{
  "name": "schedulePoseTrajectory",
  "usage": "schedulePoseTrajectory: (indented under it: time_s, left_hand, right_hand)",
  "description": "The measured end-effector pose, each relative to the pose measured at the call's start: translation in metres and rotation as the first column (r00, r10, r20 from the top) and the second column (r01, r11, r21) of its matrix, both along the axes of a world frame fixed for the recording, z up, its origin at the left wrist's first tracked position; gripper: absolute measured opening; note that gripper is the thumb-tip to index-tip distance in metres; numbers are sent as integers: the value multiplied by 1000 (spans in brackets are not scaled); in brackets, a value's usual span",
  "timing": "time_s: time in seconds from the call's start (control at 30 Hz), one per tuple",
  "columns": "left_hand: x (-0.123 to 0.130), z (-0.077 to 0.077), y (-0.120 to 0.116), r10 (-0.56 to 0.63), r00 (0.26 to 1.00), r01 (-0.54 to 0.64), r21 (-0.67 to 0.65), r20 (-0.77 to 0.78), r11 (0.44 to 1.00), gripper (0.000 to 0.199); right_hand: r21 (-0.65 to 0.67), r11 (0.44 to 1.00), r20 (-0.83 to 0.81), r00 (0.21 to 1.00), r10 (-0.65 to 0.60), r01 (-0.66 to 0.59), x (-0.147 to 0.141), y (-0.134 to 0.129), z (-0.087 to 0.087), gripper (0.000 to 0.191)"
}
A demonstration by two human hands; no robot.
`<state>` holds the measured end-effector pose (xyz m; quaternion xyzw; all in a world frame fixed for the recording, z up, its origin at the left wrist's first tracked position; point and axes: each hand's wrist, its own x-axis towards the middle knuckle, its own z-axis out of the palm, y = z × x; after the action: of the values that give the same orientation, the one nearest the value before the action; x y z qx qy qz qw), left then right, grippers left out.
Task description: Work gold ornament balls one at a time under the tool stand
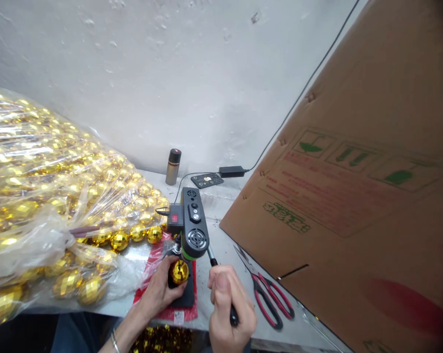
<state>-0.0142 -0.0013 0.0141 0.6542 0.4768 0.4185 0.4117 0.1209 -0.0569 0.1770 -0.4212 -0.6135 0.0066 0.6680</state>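
Observation:
Between the thumb and fingers of my left hand (162, 287) is a shiny gold faceted ball (180, 272). It sits under the round front end of a small black bench drill press (195, 223), above the machine's black base (187, 296). The drill's tip is hidden by the machine head. My right hand (231, 306) is wrapped round the black-gripped lever (214, 262) on the machine's right side. A red plastic sheet (162, 314) lies beneath the base.
A large clear bag (77, 196) of gold balls fills the left. Scissors (269, 294) with red and black handles lie right of the lever, beside a big cardboard box (335, 196). Behind the machine are a bottle (173, 166), a phone (207, 180) and a power adapter (232, 171).

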Motion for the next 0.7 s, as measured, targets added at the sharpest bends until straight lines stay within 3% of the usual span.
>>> schedulePoseTrajectory:
  time_s: [0.2,0.33,0.5,0.7]
  left_hand:
    - [0,4,1,-11,999,11,-9,-37,1000,51]
    - [1,0,0,-6,999,6,-4,-36,1000,51]
    - [1,-6,0,18,998,-18,-7,-54,1000,53]
    - [1,-7,-1,8,999,-10,-42,-38,999,56]
  right_hand:
    - [65,997,85,996,-40,35,3,-4,-46,34]
    - [104,983,68,985,-157,149,-2,-1,-62,36]
    - [122,975,-12,983,-185,185,-10,1,-61,38]
    - [113,978,-135,978,-161,177,-18,3,-45,38]
